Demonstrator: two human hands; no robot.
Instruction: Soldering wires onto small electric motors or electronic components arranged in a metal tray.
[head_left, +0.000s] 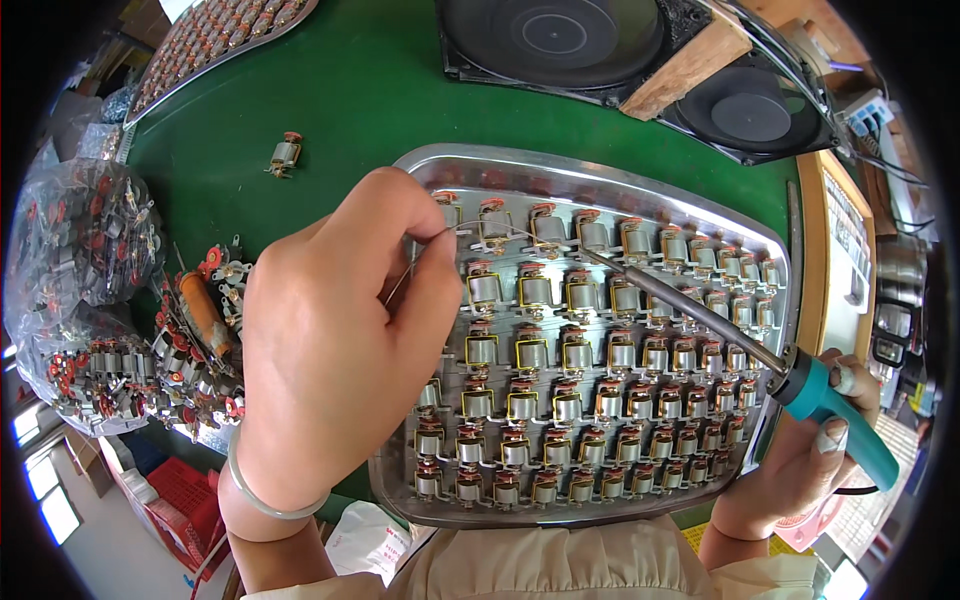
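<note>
My left hand (330, 300) is over the left side of a metal tray (600, 170), thumb and forefinger pinching a thin solder wire (490, 224). The wire bends right across the top row of parts. In my right hand (795, 485), at the tray's lower right, is a soldering iron (840, 425) with a teal handle. Its long tip points up and left, reaching the top row close to the wire's end; I cannot tell whether they touch. Rows of small silvery electrical parts (535, 290) with red tops and yellowish edges fill the tray. My left hand hides some of them.
A clear bag (80, 240) and a heap of loose parts (110, 375) lie left, beside an orange cylindrical object (203, 315). One part (286, 155) lies alone on the green table (370, 90). Black round-faced units (555, 35) and a wood block (685, 68) stand at the back.
</note>
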